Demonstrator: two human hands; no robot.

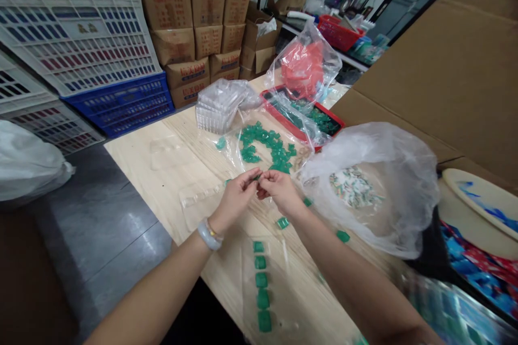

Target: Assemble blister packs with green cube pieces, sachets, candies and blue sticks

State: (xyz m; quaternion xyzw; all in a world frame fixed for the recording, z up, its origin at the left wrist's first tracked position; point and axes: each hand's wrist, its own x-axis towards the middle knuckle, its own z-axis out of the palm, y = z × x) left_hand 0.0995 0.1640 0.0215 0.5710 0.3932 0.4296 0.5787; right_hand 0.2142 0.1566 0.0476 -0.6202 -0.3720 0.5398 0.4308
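My left hand (239, 194) and my right hand (281, 188) meet fingertip to fingertip over the wooden table. Between them they pinch something tiny, of which only a hint of dark green shows. Just beyond lies a heap of small green plastic pieces (277, 145) on a clear plastic bag. Nearer me, a clear tray (283, 280) holds a row of several green pieces (262, 280). To the left of my left hand is another clear tray (194, 202). A loose green piece (282, 222) lies below my right hand.
Right of my hands sits an open plastic bag (404, 172) with small white and green bits. Behind the heap are stacked clear trays (216, 110) and a red-rimmed tray (273, 110). Crates (81, 32), cartons (165, 0) and a large cardboard panel (445, 64) surround the table (133, 156).
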